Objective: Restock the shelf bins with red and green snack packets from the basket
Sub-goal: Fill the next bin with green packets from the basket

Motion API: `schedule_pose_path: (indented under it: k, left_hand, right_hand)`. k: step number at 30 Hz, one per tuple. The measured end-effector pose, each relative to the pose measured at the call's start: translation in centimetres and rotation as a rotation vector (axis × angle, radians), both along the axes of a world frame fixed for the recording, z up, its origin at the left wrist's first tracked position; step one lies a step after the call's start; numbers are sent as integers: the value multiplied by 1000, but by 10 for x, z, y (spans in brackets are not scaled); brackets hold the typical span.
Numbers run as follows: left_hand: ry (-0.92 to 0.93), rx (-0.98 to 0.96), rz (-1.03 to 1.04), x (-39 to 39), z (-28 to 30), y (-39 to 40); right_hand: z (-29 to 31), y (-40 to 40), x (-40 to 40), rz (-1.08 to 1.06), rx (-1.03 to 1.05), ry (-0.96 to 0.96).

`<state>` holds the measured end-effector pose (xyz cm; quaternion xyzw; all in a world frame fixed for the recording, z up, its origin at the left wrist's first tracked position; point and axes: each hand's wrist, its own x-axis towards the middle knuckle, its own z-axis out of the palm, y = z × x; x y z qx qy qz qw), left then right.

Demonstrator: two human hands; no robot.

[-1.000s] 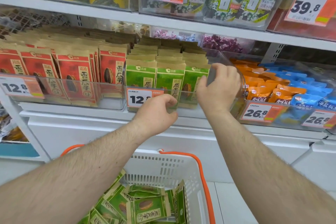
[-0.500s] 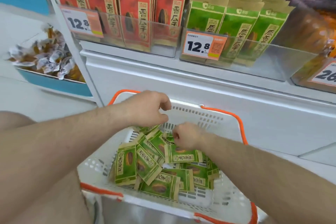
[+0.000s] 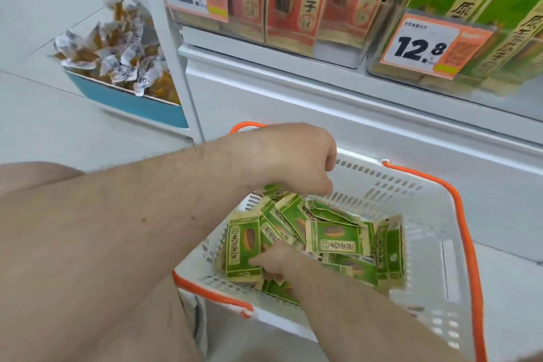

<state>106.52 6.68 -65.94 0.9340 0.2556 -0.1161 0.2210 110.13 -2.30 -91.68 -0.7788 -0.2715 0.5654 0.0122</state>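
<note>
Nearest, the person's right hand (image 3: 274,261) is down in the white basket (image 3: 440,267), fingers curled onto a green packet (image 3: 243,247) at the heap's 9 o'clock edge. The other green packets (image 3: 335,236) lie jumbled across the basket floor. At the heap's 11 o'clock the left hand (image 3: 289,153) hovers above, fingers curled under; whether it holds anything cannot be told. Farther off, at 12 o'clock, the red bin (image 3: 293,15) stands on the shelf, the green bin (image 3: 470,38) at 2 o'clock.
</note>
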Motion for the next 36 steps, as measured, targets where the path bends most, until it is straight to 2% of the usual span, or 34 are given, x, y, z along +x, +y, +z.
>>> schedule_pose_path:
  k: [6, 12, 16, 20, 23, 25, 28, 32, 36]
  left_hand:
    - [31, -1, -3, 1, 2, 4]
    - [68, -3, -13, 2, 0, 5]
    - [92, -9, -10, 4, -6, 5]
    - [112, 1, -1, 7, -18, 1]
    - [107, -40, 45, 9, -30, -6]
    - [62, -161, 119, 10, -38, -12]
    - [-100, -325, 203, 17, -44, -25]
    - [-346, -385, 272, 35, -43, -38]
    - [-491, -502, 393, 52, -34, -43]
  right_hand:
    - [-6, 2, -6, 4, -30, 10]
    - [17, 15, 19, 171, 68, -181]
    - [85, 22, 51, 492, 245, -480]
    - [167, 17, 80, 621, 437, -703]
    - [208, 11, 109, 725, 566, -808]
    - [230, 3, 125, 696, 632, -801]
    - [261, -12, 140, 658, 687, -761]
    - [288, -21, 151, 540, 822, -692]
    - [308, -29, 166, 421, 925, -652]
